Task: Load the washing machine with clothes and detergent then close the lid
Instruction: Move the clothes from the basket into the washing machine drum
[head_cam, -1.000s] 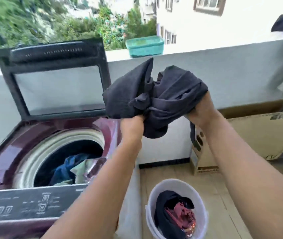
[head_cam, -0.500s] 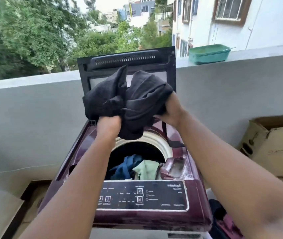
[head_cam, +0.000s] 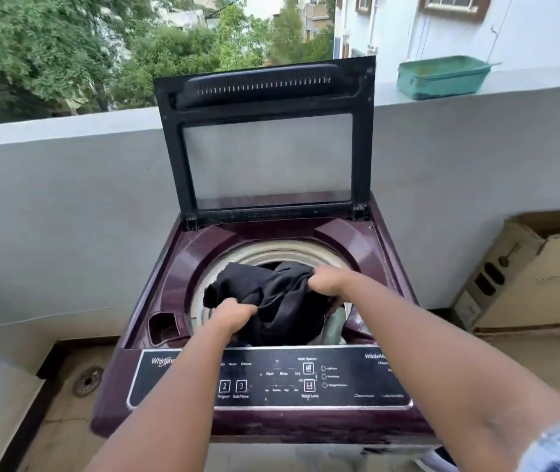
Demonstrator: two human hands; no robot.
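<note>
- Left hand curled tight on the near-left edge of a bunched black cloth garment; right hand clenched on its far-right end.
- Garment held in the mouth of the round white drum opening, bulk sagging below the rim; long axis slanting from near-left to far-right across the opening, no clear front or collar to tell.
- Best done by lowering both fists a little further inside the rim, then letting go together so that no fold drapes over the edge.
- Worth pushing the bundle down onto the pale green cloth glimpsed at the right of the drum opening.
- Maroon top-loading washing machine around the opening; black-framed glass lid upright behind it, still to shut.
- Small dark pocket left of the drum opening, probably for detergent.
</note>
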